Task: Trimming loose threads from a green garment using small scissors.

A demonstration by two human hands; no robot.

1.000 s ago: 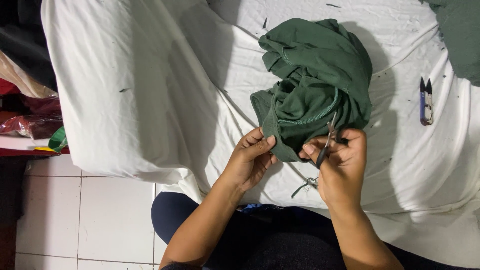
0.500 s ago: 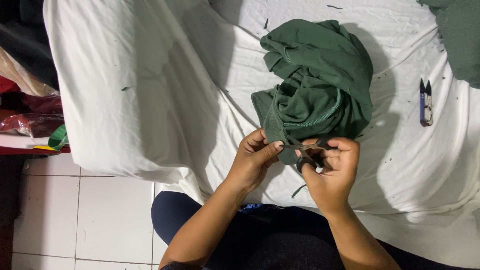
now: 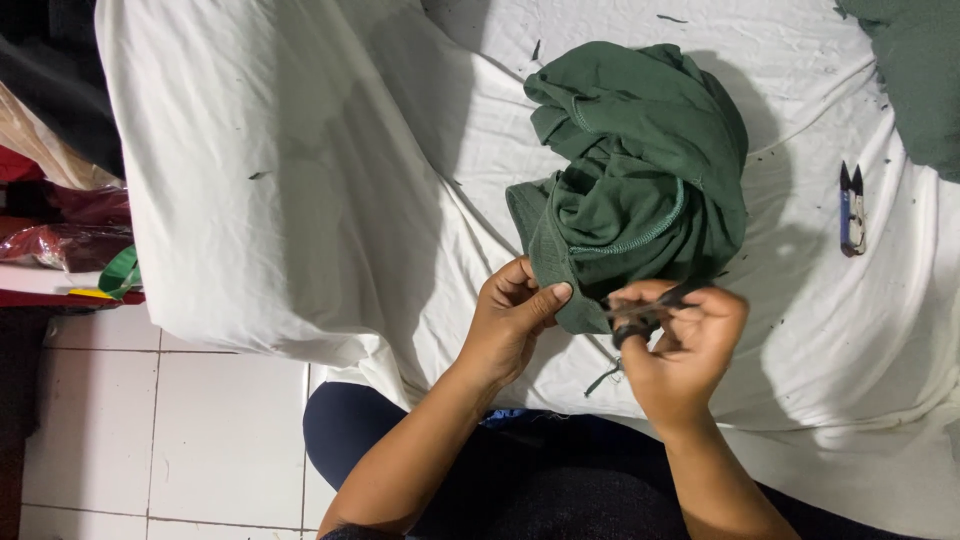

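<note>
A crumpled dark green garment [image 3: 640, 180] lies on a white sheet [image 3: 300, 200]. My left hand [image 3: 515, 320] pinches its lower hem between thumb and fingers. My right hand [image 3: 685, 345] is closed around a small pair of thread snips [image 3: 650, 305], held level with the blades pointing left at the hem. A loose green thread [image 3: 603, 378] dangles below the two hands.
A second pair of blue-handled snips [image 3: 851, 210] lies on the sheet at the right. More green fabric [image 3: 915, 70] sits at the top right corner. Bags and red items [image 3: 50, 230] crowd the left edge. White floor tiles [image 3: 180, 430] show below, with my dark-clad legs [image 3: 520, 470].
My right hand has turned the snips from upright to level and brought them down to the hem. My left hand shifted slightly along the hem edge.
</note>
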